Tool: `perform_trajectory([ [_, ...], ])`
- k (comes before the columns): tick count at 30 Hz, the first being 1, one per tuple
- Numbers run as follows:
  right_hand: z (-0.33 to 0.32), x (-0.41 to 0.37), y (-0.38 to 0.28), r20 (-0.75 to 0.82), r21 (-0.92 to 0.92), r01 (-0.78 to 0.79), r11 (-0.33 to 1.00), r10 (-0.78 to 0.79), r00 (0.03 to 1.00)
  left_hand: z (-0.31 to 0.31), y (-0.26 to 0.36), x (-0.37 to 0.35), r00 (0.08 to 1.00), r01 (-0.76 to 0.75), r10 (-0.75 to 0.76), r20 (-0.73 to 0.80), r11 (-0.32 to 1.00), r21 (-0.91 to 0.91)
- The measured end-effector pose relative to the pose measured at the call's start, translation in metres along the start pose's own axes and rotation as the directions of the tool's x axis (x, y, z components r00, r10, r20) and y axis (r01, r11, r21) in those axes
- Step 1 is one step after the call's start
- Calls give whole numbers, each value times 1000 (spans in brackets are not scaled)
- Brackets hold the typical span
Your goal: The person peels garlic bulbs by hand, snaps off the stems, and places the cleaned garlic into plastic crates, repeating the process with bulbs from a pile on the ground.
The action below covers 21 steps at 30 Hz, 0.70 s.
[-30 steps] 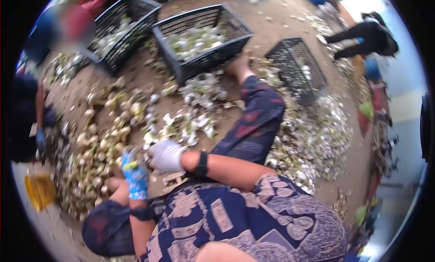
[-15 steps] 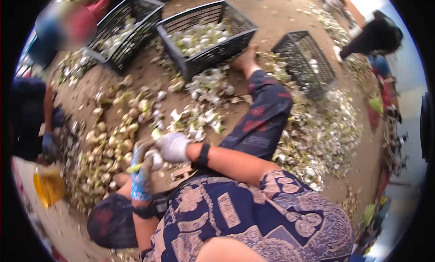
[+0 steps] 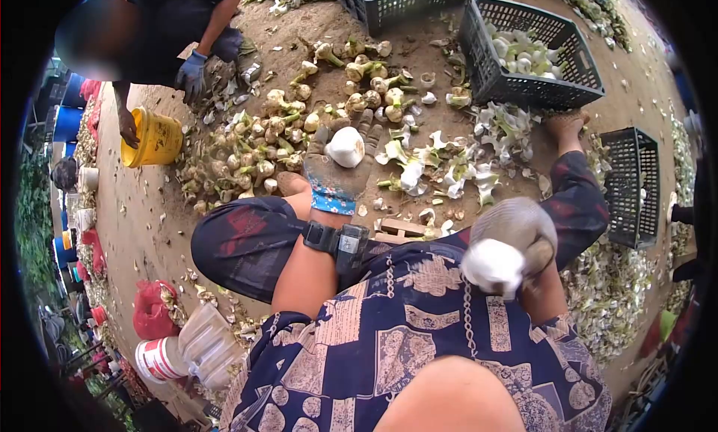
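Observation:
My left hand (image 3: 336,176), in a soiled glove with a blue flowered cuff, is palm up with its fingers spread around a white garlic bulb (image 3: 346,146). Close to my chest, my right hand (image 3: 517,226) wears a pale grey glove, its fingers curled around a white, somewhat blurred garlic bulb (image 3: 493,264). Beyond my left hand lies a pile of garlic bulbs with trimmed stems (image 3: 258,144). Loose peeled skins (image 3: 445,163) are scattered on the ground between my legs. Near my lap a small wooden piece (image 3: 400,229) shows.
Black crates stand ahead: one with white bulbs (image 3: 535,88), another (image 3: 415,6) at the top edge, a third (image 3: 630,185) by my right foot. A co-worker's blue-gloved hand (image 3: 192,75) is at upper left, near a yellow bucket (image 3: 158,137). A skin heap (image 3: 609,305) lies at right.
My hands, together at a white bulb before, are now apart. The right one has come back toward my chest; the left has turned palm up with a bulb. The view has swung left.

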State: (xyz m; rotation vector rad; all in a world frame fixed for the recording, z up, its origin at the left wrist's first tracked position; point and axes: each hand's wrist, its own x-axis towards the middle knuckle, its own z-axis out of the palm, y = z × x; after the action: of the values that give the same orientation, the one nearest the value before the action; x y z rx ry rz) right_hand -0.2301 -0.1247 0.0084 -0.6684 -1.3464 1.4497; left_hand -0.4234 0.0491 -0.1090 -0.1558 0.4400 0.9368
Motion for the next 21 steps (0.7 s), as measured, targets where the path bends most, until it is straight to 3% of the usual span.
perform_trajectory([
  [1, -5, 0, -13, -37, 93, -126, 988, 130, 991, 8, -2, -1, 998, 42, -40, 59, 998, -41],
  [2, -23, 2, 11, -28, -471, -139, 871, 143, 989, 14, -4, -1, 999, 26, -27, 22, 1000, 14],
  [3, -41, 3, 42, -31, -878, -104, 467, 160, 987, 17, -6, -1, 1000, 12, -11, -15, 997, 72],
  [4, -31, 16, 54, -642, -752, -638, -165, 399, 654, 12, -8, 0, 999, 47, -46, -14, 993, 105],
  [5, -39, 11, 87, -691, -711, -583, -394, 235, 684, 7, -11, -1, 1000, 18, -18, -1, 975, 223],
  [6, -29, 13, 86, -540, -841, -518, -160, 179, 822, -5, -16, 1, 999, 30, -24, -21, 917, 398],
  [7, -17, 27, 87, -533, -804, -565, 188, 194, 823, -21, -21, 4, 999, 36, -16, -41, 832, 554],
  [8, -6, 40, 95, -456, -820, -472, 323, 128, 881, -37, -35, 4, 998, 65, -62, -23, 834, 548],
  [9, 0, 46, 104, -386, -817, -363, 449, 43, 921, -10, -47, -20, 967, 255, -194, -166, 744, 617],
  [11, -4, 44, 119, -424, -797, -401, 451, 54, 904, -26, -54, -26, 916, 399, -364, -167, 799, 450],
  [12, -23, 41, 107, -409, -697, -409, 588, 142, 901, -14, -54, -29, 943, 308, -324, -69, 780, 545],
  [13, -39, 39, 89, -509, -687, -419, 593, 18, 861, -3, -53, -31, 957, 209, -289, 28, 752, 625],
  [14, -59, 41, 70, -581, -743, -403, 535, -215, 785, -5, -51, -23, 975, 143, -220, 44, 761, 632],
  [15, -81, 40, 50, -805, -473, -481, 738, -141, 576, -9, -46, -18, 976, 151, -217, 30, 765, 626],
  [16, -108, 34, 29, -872, -376, -477, 795, -130, 472, -12, -40, -14, 983, 138, -185, 11, 772, 620],
  [17, -125, 37, 4, -858, -504, -752, 425, -340, 384, -14, -35, -8, 988, 121, -152, -1, 780, 613],
  [19, -180, 17, 16, -608, -343, -924, -169, -710, 356, -43, -32, 4, 984, 176, -168, -64, 822, 541],
  [20, -185, 25, 27, -640, -383, -924, -16, -716, 278, -43, -33, 6, 981, 194, -174, -90, 808, 557],
  [21, -169, 48, 40, -630, -465, -878, -114, -654, 419, -43, -34, 8, 977, 214, -180, -117, 791, 573],
])
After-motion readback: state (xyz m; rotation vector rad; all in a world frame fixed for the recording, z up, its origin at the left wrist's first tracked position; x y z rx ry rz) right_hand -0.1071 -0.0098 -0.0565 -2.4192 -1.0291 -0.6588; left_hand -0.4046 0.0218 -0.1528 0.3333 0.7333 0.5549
